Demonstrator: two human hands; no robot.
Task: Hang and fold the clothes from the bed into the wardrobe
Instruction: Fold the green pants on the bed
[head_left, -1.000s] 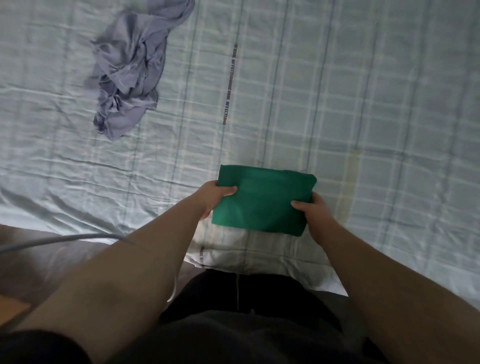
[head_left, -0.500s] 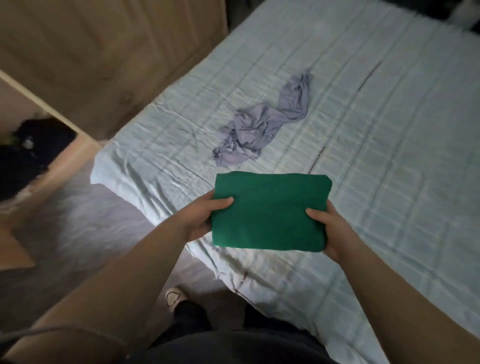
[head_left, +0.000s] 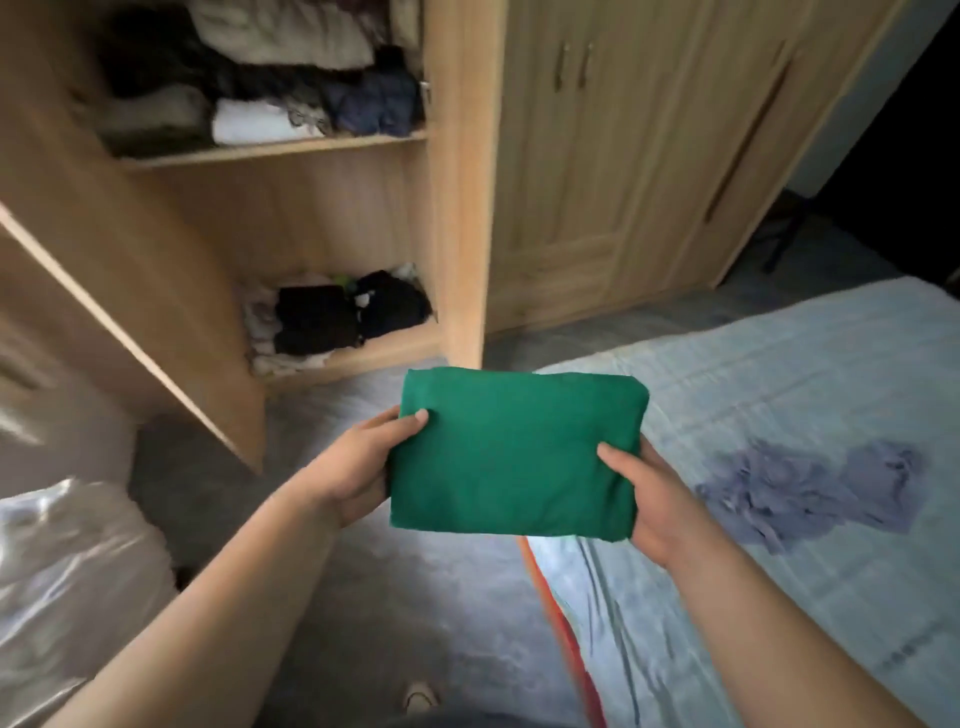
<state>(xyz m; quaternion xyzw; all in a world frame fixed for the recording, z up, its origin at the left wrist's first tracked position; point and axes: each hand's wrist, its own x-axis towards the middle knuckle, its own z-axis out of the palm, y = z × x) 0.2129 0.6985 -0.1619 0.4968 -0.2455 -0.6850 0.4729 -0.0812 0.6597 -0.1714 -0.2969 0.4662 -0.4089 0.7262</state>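
— Hands first: what are they doing?

— Both carry a folded green garment (head_left: 514, 457), held flat in the air between wardrobe and bed. The left hand (head_left: 363, 462) grips its left edge, thumb on top, the other fingers tucked underneath. The right hand (head_left: 641, 493) does the same on the right edge, thumb lying on the cloth. Both are clamped on the fabric.

— And where is it relative to the furniture?

— Above the grey floor (head_left: 415, 597), near the corner of the bed (head_left: 779, 395), short of the open wardrobe (head_left: 462, 182).

— Anything left on the bed?

— A crumpled lavender garment (head_left: 810, 488) lies on the pale blue sheet, just right of the right hand.

— What does the wardrobe show?

— Its door (head_left: 119, 291) is swung open on the left. The upper shelf (head_left: 270, 148) holds stacked folded clothes, white, beige and dark. The bottom shelf (head_left: 384, 351) carries a smaller pile, mostly black on top of pale pieces. The space between the two looks bare at the front.
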